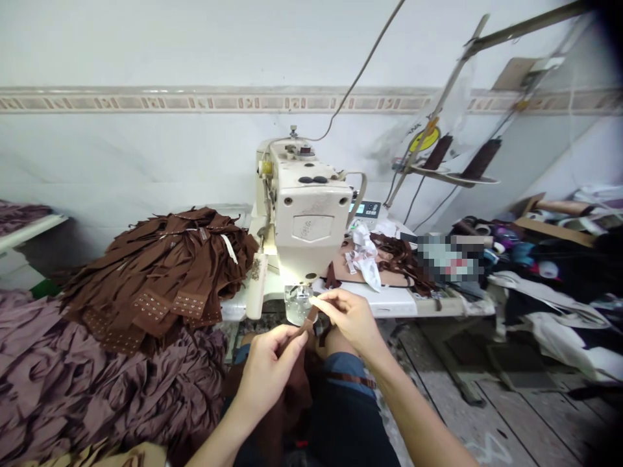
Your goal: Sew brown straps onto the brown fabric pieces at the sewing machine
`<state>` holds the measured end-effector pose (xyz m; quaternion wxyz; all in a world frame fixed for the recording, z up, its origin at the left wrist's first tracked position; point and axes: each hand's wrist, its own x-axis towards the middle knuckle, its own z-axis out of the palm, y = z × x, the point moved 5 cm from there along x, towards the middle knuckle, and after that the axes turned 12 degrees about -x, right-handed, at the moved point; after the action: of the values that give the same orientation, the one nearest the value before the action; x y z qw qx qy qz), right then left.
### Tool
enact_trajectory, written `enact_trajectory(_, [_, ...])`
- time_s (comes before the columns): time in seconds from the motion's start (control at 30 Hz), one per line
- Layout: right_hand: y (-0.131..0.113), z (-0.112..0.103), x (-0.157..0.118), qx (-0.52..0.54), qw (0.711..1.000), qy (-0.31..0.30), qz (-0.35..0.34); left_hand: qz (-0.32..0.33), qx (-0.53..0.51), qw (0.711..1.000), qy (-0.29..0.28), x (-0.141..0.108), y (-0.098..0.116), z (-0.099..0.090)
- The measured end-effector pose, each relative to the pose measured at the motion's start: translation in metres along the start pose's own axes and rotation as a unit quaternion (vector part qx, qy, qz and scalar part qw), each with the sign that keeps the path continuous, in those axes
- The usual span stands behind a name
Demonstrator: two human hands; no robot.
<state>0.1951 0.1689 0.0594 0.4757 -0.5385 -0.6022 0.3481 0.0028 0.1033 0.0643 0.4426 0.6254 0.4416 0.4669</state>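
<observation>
A narrow brown fabric strip (310, 319) runs between my two hands, just in front of the needle area of a white sewing machine (311, 211). My left hand (273, 363) pinches its lower end between thumb and fingers. Higher up and to the right, my right hand (349, 319) is closed on the strip's upper part, beside the metal needle plate (296, 305). More brown cloth (296, 389) hangs below my left hand over my lap.
Brown pieces with metal studs (180, 266) are heaped left of the machine, above mauve cloth (107, 383). To the right lie white ribbon (364, 253) and brown strips (402, 259). A thread stand (452, 175) holds two dark spools at the upper right.
</observation>
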Motion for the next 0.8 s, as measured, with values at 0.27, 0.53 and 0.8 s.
enact_trajectory(0.27, [-0.002, 0.001, 0.029, -0.045, 0.996, 0.031, -0.077, 0.344, 0.358, 0.867, 0.045, -0.019, 0.020, 0.013])
enact_trajectory(0.53, [-0.001, 0.009, 0.059, -0.111, 0.987, 0.011, -0.115, 0.317, 0.425, 0.844, 0.081, -0.011, 0.016, 0.029])
enact_trajectory(0.8, [0.012, 0.016, 0.076, -0.073, 0.994, 0.011, -0.083, 0.277, 0.424, 0.859, 0.070, 0.001, 0.008, 0.031])
